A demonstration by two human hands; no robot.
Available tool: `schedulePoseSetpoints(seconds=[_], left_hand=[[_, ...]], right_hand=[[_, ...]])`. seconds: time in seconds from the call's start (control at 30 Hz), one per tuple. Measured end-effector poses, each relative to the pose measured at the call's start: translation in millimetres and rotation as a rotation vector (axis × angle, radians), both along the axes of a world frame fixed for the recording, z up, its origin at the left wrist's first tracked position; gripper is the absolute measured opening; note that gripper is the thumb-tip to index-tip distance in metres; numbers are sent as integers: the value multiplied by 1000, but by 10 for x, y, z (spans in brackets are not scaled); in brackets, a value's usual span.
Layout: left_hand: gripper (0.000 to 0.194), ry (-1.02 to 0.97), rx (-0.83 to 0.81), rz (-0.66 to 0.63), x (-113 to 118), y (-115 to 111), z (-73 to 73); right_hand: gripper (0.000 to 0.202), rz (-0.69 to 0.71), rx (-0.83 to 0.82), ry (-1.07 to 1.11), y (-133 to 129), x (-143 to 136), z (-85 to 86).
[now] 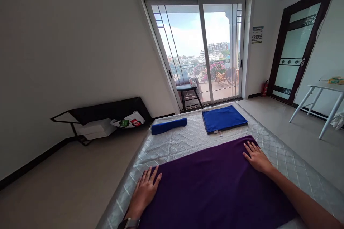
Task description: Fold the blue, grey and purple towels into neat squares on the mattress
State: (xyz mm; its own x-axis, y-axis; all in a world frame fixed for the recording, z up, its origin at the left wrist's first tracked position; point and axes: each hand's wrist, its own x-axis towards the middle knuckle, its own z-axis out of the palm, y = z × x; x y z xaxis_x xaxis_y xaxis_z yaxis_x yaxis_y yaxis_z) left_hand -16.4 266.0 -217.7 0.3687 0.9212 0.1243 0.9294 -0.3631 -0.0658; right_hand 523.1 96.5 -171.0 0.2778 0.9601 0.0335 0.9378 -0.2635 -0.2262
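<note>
A dark purple cloth (206, 182) lies spread over the near part of a silvery quilted mattress (161, 146). My left hand (146, 187) rests flat on the cloth's left far corner, fingers apart, a watch on its wrist. On the far right corner lies my right hand (256, 156), palm down with its fingers spread. Neither hand grips anything. Beyond the cloth, a folded blue cloth with a dark underside (224, 118) lies flat at the right, and a narrow blue folded or rolled piece (169, 126) lies at the left.
A black-framed rack (107, 112) holding white boxes (96, 128) and a printed bag (130, 120) stands by the left wall. Behind the mattress are a dark stool (185, 88) and glass sliding doors. At the right are a white table (326, 85) and a red extinguisher (265, 88).
</note>
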Motion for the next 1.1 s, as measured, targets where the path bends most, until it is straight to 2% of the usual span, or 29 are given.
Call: schedulePoseSetpoints(seconds=[0.1, 0.23, 0.37, 0.47, 0.6, 0.73, 0.87, 0.93, 1.0, 1.1], left_hand=[[55, -22, 14, 33, 33, -12, 16], [58, -61, 19, 78, 108, -38, 49], [57, -112, 9, 112, 157, -61, 73], [57, -134, 5, 102, 166, -70, 83], [55, -120, 42, 72, 161, -74, 79], [53, -58, 70, 53, 146, -64, 46], [50, 52, 47, -17, 90, -51, 39], [49, 66, 23, -35, 70, -56, 93], [48, 45, 12, 13, 113, -77, 204], [52, -22, 64, 56, 424, -150, 415]], right_hand=[[66, 16, -10, -28, -79, 23, -30], [67, 5, -67, -24, -115, 68, 57], [64, -39, -91, -58, 38, -67, 189], [61, -3, -46, -74, 223, -190, 235], [58, 12, -46, -56, 376, -191, 183], [57, 5, -27, -59, 393, -121, 98], [58, 1, -64, -76, 395, -135, 106], [59, -2, -92, -82, 407, -152, 123], [59, -10, -111, -83, 421, -160, 126], [59, -9, -103, -77, 434, -152, 102]])
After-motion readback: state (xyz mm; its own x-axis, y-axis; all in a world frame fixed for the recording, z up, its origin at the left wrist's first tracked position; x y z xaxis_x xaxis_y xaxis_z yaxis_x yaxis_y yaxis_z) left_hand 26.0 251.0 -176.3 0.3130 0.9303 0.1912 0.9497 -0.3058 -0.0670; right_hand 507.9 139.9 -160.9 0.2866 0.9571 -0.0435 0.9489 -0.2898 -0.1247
